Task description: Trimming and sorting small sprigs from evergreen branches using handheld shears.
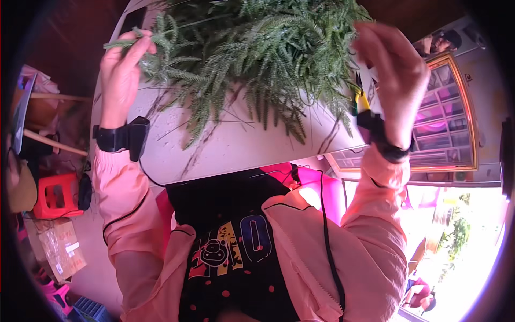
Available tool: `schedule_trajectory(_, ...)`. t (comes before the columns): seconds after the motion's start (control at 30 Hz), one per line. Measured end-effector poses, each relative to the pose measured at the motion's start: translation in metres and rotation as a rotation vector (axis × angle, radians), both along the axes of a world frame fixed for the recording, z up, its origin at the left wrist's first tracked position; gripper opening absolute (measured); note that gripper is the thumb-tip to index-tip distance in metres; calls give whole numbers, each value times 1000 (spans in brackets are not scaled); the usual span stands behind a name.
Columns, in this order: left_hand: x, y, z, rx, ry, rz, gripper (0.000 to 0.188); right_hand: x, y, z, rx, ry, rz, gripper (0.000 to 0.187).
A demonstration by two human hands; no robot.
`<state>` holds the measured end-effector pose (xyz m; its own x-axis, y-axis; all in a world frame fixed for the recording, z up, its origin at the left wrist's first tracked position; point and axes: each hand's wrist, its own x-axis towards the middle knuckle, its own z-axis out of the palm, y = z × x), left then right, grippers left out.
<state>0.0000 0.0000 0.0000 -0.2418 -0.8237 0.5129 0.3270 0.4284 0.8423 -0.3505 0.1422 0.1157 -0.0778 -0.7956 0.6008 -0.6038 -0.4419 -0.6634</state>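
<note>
OK, left hand (124, 64) at 10 o'clock: narrow thumb-and-finger pinch on a green conifer sprig (113, 45), a short length poking out toward 9. Right hand (394, 70) at 2 o'clock, by the edge of the sprig pile (268, 59); motion-blurred, can't tell if it's got anything. Pile's at 12, on the white dark-veined table (225, 155); yellow-handled cutters (362, 101) at 2. Handling, my read: light, springy, not slippery; fine tips probably bend or snag on neighbours. Best hold is the stem; gripping the needled part would likely crush it. Real or artificial, can't tell. Writing: bold multicoloured lettering plus a cartoon face on my black shirt (236, 287) at 6; white label (72, 247) on the cardboard box (55, 236) at 8, too small to read.
</note>
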Motion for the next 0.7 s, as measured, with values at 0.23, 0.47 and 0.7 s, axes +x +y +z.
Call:
schedule_trajectory(0.23, -12, 9, 14, 11, 83, -32, 12, -191, 27, -112, 398, 716, -361, 37)
schedule_trajectory(0.47, -24, 11, 8, 11, 110, -61, 13, -205, 1, -131, 818, 709, -497, 59)
schedule_trajectory(0.7, -18, 15, 10, 26, 75, 42, 16, -264, 46, -130, 547, -145, -137, 52)
